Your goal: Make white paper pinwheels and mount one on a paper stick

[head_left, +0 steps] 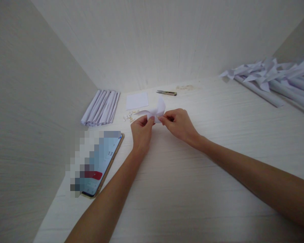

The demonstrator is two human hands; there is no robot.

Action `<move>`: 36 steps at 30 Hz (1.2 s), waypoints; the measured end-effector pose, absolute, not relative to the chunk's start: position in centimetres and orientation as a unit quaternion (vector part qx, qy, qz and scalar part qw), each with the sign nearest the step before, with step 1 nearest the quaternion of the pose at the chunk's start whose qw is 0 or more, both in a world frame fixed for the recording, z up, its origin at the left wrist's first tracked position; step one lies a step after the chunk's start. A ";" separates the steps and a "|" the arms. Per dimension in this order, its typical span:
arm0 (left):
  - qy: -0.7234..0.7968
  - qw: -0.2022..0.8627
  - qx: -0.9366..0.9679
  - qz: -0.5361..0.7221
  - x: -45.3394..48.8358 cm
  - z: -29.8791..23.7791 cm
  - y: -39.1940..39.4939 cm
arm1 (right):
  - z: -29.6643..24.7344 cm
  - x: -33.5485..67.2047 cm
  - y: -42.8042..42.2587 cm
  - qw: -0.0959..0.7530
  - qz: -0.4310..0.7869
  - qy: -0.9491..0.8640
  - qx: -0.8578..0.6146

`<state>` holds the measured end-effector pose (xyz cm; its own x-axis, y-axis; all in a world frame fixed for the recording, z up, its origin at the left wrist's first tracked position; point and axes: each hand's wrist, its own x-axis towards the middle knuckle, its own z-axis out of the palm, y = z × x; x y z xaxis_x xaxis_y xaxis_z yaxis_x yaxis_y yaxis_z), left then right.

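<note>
A white paper pinwheel (160, 105) is held up between both hands over the table, its curved blades fanning upward and to the left. My left hand (142, 131) pinches its lower part between thumb and fingers. On the other side my right hand (179, 124) is closed, thumb and forefinger pressed together at the pinwheel's right edge; whether something small sits between those fingertips I cannot make out. Small pale pieces (130, 116) lie scattered just beyond the left hand. Behind them rests a square white sheet of paper (137, 101), with thread snips (166, 92) to its right.
Rolled white paper tubes (100, 107) lie in a row at the back left. Paper pinwheels (264, 74) on paper tubes (262, 91) are piled at the back right. A phone (101, 165) lies left of my forearm. Thin tan bits (186, 87) sit near the back wall.
</note>
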<state>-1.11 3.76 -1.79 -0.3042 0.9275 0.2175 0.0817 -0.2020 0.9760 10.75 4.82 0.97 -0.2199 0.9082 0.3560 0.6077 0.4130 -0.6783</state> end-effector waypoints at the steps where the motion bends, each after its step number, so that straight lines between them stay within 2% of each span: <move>1: 0.529 0.346 0.477 0.611 -1.1 -1.8 3.8 | 0.9 10.8 4.8 0.370 0.202 -0.755 -0.502; 31: 0.545 0.308 0.503 0.596 -1.1 -1.5 3.6 | 1.0 10.7 4.8 0.369 0.215 -0.739 -0.521; 36: 0.554 0.295 0.524 0.576 -1.0 -1.1 3.4 | 1.0 11.0 4.9 0.333 0.113 -0.788 -0.505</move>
